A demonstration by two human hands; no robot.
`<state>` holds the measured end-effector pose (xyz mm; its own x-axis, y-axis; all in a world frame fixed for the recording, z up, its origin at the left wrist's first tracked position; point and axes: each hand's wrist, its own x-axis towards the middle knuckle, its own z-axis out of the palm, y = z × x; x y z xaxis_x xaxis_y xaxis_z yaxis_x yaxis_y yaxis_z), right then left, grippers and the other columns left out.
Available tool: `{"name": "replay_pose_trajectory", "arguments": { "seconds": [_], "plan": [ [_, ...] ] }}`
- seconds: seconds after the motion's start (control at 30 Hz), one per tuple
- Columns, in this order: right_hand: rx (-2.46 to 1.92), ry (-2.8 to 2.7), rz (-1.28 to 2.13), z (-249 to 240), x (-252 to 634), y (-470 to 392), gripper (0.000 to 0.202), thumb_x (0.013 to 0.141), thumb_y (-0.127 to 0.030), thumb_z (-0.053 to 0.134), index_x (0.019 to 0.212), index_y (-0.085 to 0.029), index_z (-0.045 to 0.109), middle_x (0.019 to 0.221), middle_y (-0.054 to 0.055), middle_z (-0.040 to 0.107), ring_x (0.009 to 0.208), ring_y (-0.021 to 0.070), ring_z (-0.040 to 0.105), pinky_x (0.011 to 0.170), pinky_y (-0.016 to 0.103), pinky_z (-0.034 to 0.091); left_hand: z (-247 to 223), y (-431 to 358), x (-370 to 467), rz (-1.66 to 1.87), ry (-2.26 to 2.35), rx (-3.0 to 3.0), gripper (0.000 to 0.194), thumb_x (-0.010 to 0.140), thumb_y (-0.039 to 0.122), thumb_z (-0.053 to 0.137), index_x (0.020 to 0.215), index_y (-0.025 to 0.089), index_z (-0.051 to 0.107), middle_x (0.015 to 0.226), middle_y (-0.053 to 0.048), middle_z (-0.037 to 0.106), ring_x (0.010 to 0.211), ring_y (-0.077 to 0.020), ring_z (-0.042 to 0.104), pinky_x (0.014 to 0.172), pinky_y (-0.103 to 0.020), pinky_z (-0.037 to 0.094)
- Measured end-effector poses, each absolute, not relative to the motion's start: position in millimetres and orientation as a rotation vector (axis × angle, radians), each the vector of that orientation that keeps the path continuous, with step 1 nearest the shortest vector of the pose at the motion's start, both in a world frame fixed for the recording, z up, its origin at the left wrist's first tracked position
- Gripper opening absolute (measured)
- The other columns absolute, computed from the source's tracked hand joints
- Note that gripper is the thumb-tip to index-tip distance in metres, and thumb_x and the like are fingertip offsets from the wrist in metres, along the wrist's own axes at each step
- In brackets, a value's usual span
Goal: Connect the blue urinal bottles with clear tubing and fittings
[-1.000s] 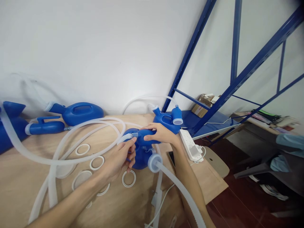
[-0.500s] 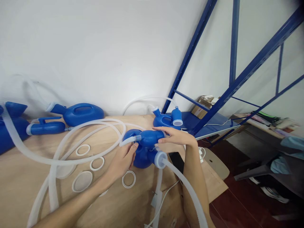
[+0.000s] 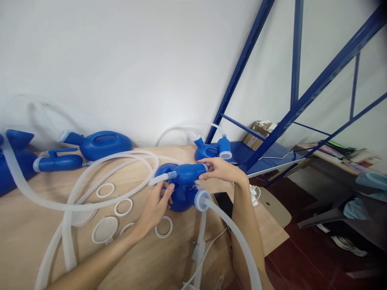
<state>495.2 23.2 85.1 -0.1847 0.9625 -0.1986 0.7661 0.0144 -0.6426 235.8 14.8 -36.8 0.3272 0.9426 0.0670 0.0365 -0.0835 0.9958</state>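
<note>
A blue plastic urinal bottle (image 3: 181, 202) lies in front of me on the wooden table. Its neck has a white cap (image 3: 201, 200) with a clear ribbed hose (image 3: 234, 231) running toward me. Across its top rests a blue cup-shaped receiver (image 3: 189, 174), its left end joined to a clear tube (image 3: 159, 178). My right hand (image 3: 222, 170) grips the receiver's right end between thumb and fingers. My left hand (image 3: 157, 204) is curled at the bottle's left side, thumb and fingertips against it below the tube joint; some fingertips are hidden.
White rings (image 3: 123, 207) and a round white lid (image 3: 105, 230) lie left of my hands. Coiled clear hose (image 3: 69, 205) crosses the table. More blue urinal bottles (image 3: 105, 145) stand along the wall. A phone (image 3: 223, 203) is by my right forearm; a blue rack (image 3: 242, 68) rises at right.
My right fingers have shifted from along the receiver to its right end, which now sits slightly higher. My left hand has moved a little left, and its fingers have spread slightly.
</note>
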Motion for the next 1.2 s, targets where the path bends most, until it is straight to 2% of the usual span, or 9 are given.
{"name": "replay_pose_trajectory", "arguments": {
  "seconds": [0.13,0.23,0.33,0.53,0.63,0.8,1.0,1.2],
  "plan": [
    [-1.786,-2.114,0.746,84,493,24,0.072,0.075,-0.06,0.083,0.131,-0.016,0.068,0.111,0.009,0.076,0.09,0.0257,0.071,0.082,0.036,0.053,-35,16,235,1.044,0.969,1.427,0.046,0.092,0.064,0.052,0.091,0.019,0.059,0.079,-0.002,0.065,0.061,-0.015,0.061,0.054,-0.027,0.052],
    [-1.754,-2.144,0.715,81,494,26,0.067,0.076,-0.061,0.081,0.126,-0.019,0.067,0.116,0.008,0.073,0.095,0.0254,0.068,0.084,0.036,0.053,-35,14,235,1.051,0.947,1.412,0.046,0.094,0.063,0.049,0.093,0.019,0.059,0.076,-0.002,0.063,0.061,-0.0155,0.062,0.054,-0.027,0.053],
    [-1.72,-2.143,0.749,77,496,28,0.064,0.077,-0.061,0.081,0.124,-0.02,0.064,0.12,0.007,0.071,0.098,0.0251,0.066,0.085,0.036,0.053,-36,12,238,1.081,0.924,1.379,0.05,0.097,0.065,0.041,0.092,0.018,0.058,0.083,-0.004,0.065,0.061,-0.0151,0.062,0.052,-0.028,0.054],
    [-1.687,-2.162,0.78,77,494,29,0.064,0.078,-0.061,0.08,0.123,-0.021,0.06,0.107,0.004,0.068,0.091,0.0227,0.063,0.081,0.033,0.051,-34,7,241,1.069,0.889,1.362,0.064,0.092,0.079,0.038,0.082,0.019,0.055,0.073,-0.004,0.061,0.057,-0.0155,0.061,0.048,-0.028,0.053],
    [-1.673,-2.173,0.775,78,493,29,0.064,0.079,-0.062,0.079,0.124,-0.021,0.06,0.107,0.003,0.067,0.091,0.0221,0.062,0.082,0.033,0.05,-32,7,241,1.024,0.847,1.371,0.068,0.089,0.084,0.039,0.076,0.019,0.053,0.066,-0.004,0.061,0.055,-0.016,0.062,0.05,-0.029,0.054],
    [-1.688,-2.173,0.772,78,494,28,0.064,0.08,-0.06,0.079,0.127,-0.021,0.06,0.107,0.004,0.069,0.093,0.023,0.063,0.084,0.034,0.052,-23,9,236,0.946,0.821,1.364,0.066,0.087,0.084,0.043,0.07,0.02,0.051,0.06,-0.003,0.06,0.053,-0.0162,0.062,0.053,-0.03,0.054],
    [-1.682,-2.043,1.012,76,495,26,0.063,0.079,-0.053,0.081,0.129,-0.023,0.056,0.095,0.001,0.065,0.076,0.0178,0.065,0.066,0.03,0.057,-6,6,232,0.881,0.905,1.433,0.063,0.086,0.081,0.043,0.062,0.023,0.043,0.049,0.002,0.048,0.041,-0.0126,0.05,0.045,-0.027,0.043],
    [-1.67,-1.991,1.097,78,492,25,0.067,0.077,-0.054,0.085,0.13,-0.025,0.056,0.082,-0.004,0.057,0.067,0.0143,0.063,0.061,0.027,0.059,2,6,233,0.82,0.999,1.446,0.058,0.082,0.077,0.041,0.057,0.024,0.039,0.044,0.005,0.038,0.035,-0.01,0.044,0.041,-0.025,0.036]
  ]
}}
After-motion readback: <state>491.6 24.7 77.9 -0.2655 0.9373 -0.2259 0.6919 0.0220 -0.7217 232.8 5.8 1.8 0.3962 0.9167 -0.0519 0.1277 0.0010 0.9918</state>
